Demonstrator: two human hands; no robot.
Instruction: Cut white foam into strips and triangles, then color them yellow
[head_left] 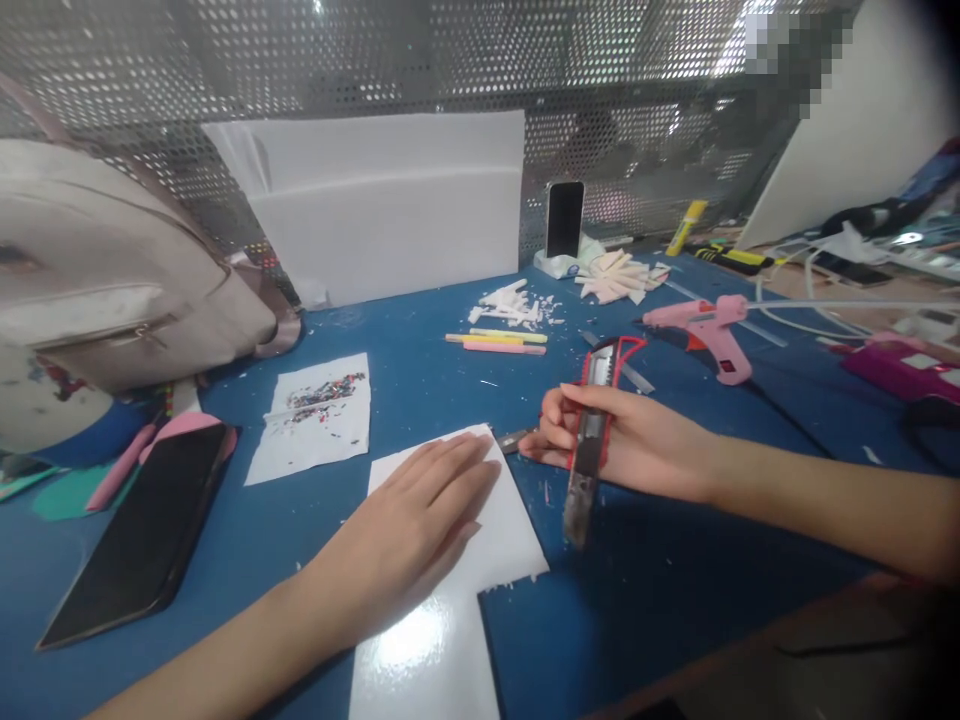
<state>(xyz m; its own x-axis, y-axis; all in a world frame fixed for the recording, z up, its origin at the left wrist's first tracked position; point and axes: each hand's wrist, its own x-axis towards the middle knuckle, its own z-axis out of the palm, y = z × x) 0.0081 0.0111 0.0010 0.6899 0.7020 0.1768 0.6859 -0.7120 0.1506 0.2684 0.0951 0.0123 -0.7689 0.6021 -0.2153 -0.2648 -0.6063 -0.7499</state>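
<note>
My left hand [412, 515] lies flat, fingers stretched out, on a glossy white foam board [514, 545] with a notch cut from its right side. To the right of the board, my right hand [637, 435] is wrapped round a red and black utility knife [589, 450], held slightly above the blue table. The knife's worn metal end points down toward me. By the board's top right corner, a small metallic piece [513, 440] shows just beside my right fingertips; its rest is hidden.
Pink, yellow and green sticks [499, 344], white scraps [510, 300] and a pink glue gun [712, 330] lie beyond my hands. A speckled paper [315, 415], a dark phone [139, 540] and a backpack [142, 290] are at left. A white panel [390, 220] leans at the back.
</note>
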